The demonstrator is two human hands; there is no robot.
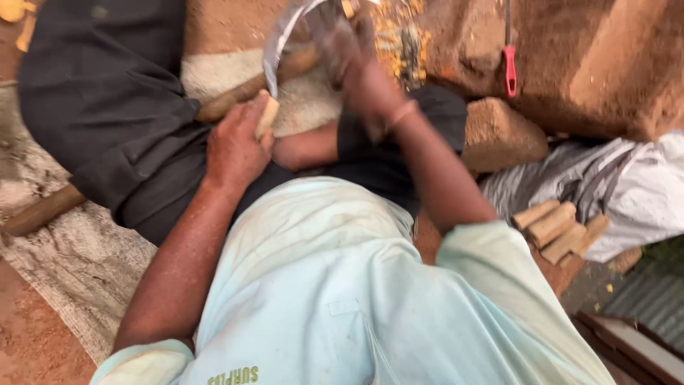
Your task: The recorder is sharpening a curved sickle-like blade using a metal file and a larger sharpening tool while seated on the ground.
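Head view, 1 frame.

Item 1: short pale wooden block (pixel 267 116). It is being gripped in the left hand (pixel 235 146), its upper end sticking out above the fingers, just beside the curved metal blade (pixel 276 44). The left hand is being kept closed around the block, thumb side uppermost, resting over the dark trouser leg (pixel 107 107).

Item 2: curved metal blade. It is being shown arching upward from a long wooden handle (pixel 228 100), which is lying slantwise across a rough woven mat (pixel 78 264) and under the trouser leg.

Item 3: right hand (pixel 342 46). It is being shown raised near the top of the blade and heavily blurred; whether its fingers are apart or together cannot be told, nor whether anything is being held. A thin band is being worn at the wrist.

Item 4: surroundings. 4 cut wooden blocks (pixel 559 229) are lying stacked at the right, against a grey-white sack (pixel 627 185). A reddish stone block (pixel 499 132) is sitting beyond the knee. A red-handled tool (pixel 509 68) is leaning on the earth bank (pixel 605 64). Yellow fragments (pixel 392 36) are lying scattered near the blade.
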